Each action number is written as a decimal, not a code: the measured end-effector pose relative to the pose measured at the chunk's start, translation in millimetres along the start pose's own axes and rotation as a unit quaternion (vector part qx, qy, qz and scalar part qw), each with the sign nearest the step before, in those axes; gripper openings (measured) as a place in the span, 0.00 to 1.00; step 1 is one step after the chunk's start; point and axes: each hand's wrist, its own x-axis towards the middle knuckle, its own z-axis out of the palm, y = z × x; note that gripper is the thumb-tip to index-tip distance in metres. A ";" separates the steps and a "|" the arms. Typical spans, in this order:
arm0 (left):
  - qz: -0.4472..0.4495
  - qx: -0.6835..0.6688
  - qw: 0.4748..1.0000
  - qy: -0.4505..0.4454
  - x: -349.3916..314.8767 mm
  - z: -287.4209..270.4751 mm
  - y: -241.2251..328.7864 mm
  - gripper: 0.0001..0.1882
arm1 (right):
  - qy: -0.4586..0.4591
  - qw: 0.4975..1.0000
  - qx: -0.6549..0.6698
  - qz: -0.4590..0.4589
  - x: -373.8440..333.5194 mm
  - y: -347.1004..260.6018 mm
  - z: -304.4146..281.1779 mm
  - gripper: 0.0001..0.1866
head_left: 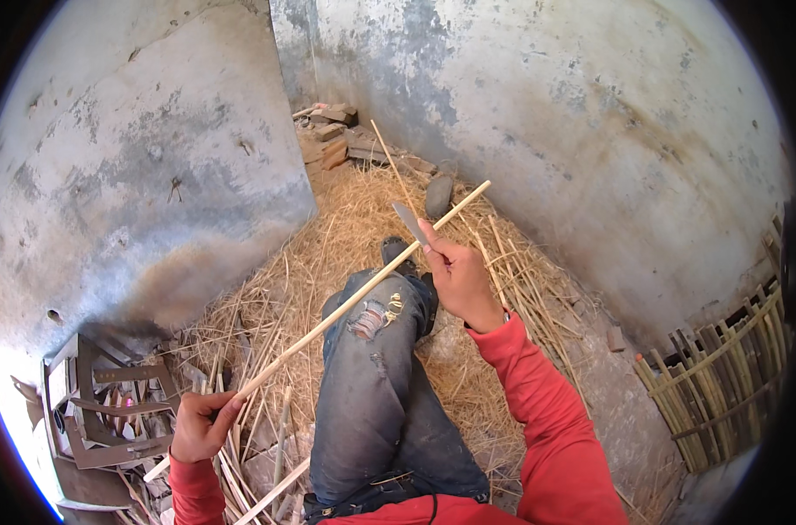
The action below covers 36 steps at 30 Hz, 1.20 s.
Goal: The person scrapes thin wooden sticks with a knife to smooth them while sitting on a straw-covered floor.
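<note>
Over the knee (373, 322), left hand (204, 426) grips the pole (328, 321); right hand (459, 278) holds the knife (408, 219) at it. Should the pole roll, the knife could skid kneeward.

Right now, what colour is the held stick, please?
The held stick is pale yellow, best seen in head view.

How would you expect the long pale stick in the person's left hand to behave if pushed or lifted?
The stick is probably fairly stiff, as it runs nearly straight well beyond the left hand. Being so slender, it looks light for its length. Its seemingly rounded sides suggest it may roll if pushed.
</note>
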 end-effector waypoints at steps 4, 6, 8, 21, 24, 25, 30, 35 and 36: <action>0.029 0.030 0.999 0.003 7.3 9.0 6.9 0.11 | -0.040 0.999 0.003 0.008 -10.5 -13.0 -1.0 0.21; 0.037 0.018 0.999 0.015 13.8 19.5 7.6 0.11 | -0.046 0.999 0.007 0.012 -16.5 -20.6 1.0 0.21; 0.030 0.015 0.999 0.016 18.5 24.9 8.2 0.11 | -0.049 0.999 0.012 0.015 -18.5 -18.3 2.0 0.21; 0.045 -0.018 0.999 0.009 77.8 83.0 52.0 0.13 | -0.126 0.990 0.066 0.004 -46.1 -52.8 6.7 0.21; 0.056 -0.037 0.998 0.003 90.6 92.2 58.2 0.14 | -0.155 0.984 0.084 -0.010 -49.1 -51.6 2.8 0.21; 0.068 -0.041 0.997 0.003 93.0 93.7 59.1 0.14 | -0.154 0.984 0.084 -0.009 -47.6 -50.1 0.9 0.21; 0.060 -0.041 0.997 -0.010 87.3 85.2 53.7 0.13 | -0.054 0.993 0.107 -0.015 -38.2 -32.5 -3.2 0.21; 0.052 -0.017 0.998 -0.018 62.1 65.2 40.5 0.11 | -0.001 0.996 0.074 -0.050 -22.9 -29.1 -11.1 0.22; 0.052 -0.015 0.998 -0.020 57.3 60.5 39.3 0.11 | 0.002 0.996 0.066 -0.059 -20.6 -28.6 -10.7 0.23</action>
